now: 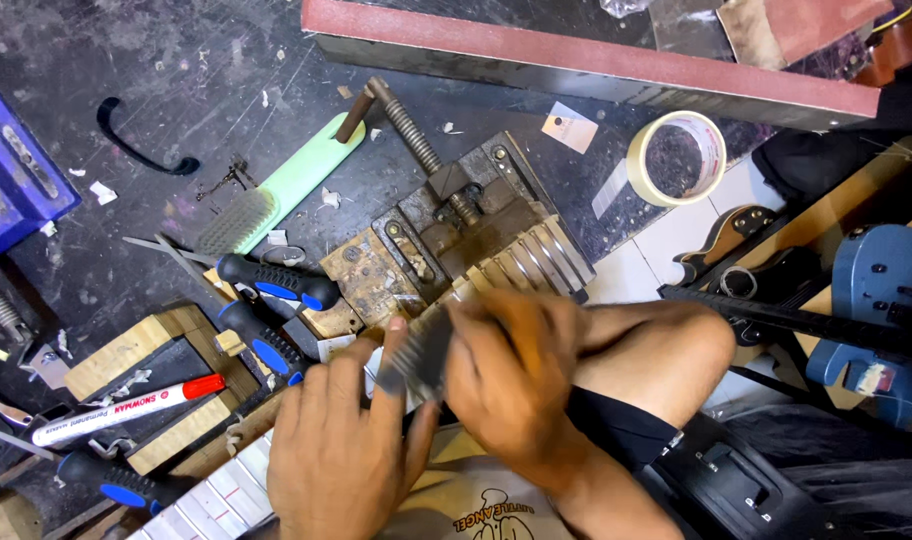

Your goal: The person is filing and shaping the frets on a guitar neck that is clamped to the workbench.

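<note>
left hand: the left hand (338, 450) sits low in the middle of the view, back up, fingers curled and resting against the near side of a dark ridged metal piece (419, 358), fingertips touching it

right hand: the right hand (511, 372) is clamped over the other side of that same piece, fingers wrapped down onto it, so both hands are pinching it between them

ridged piece: kinda blurred, looks like a small comb-like or file-like strip, held just in front of the vise, can't tell exactly what it is

vise: rusty bench vise (456, 235) lying flat on the bench (176, 70), screw handle pointing up and left, a row of pale slats (536, 255) sitting across its jaws

left of the hands: a couple of tools with black and blue grips (276, 282), a red-capped white marker (126, 408) lying across a wooden block (141, 385), a green-handled wire brush (276, 195) further up

right side: roll of masking tape (676, 158) by the edge of the bench, a blue guitar body (881, 290) well apart on the far right, the person's bare knee (666, 350) just beside the right hand

top: a long sanding beam with reddish paper (596, 55) running across
</note>
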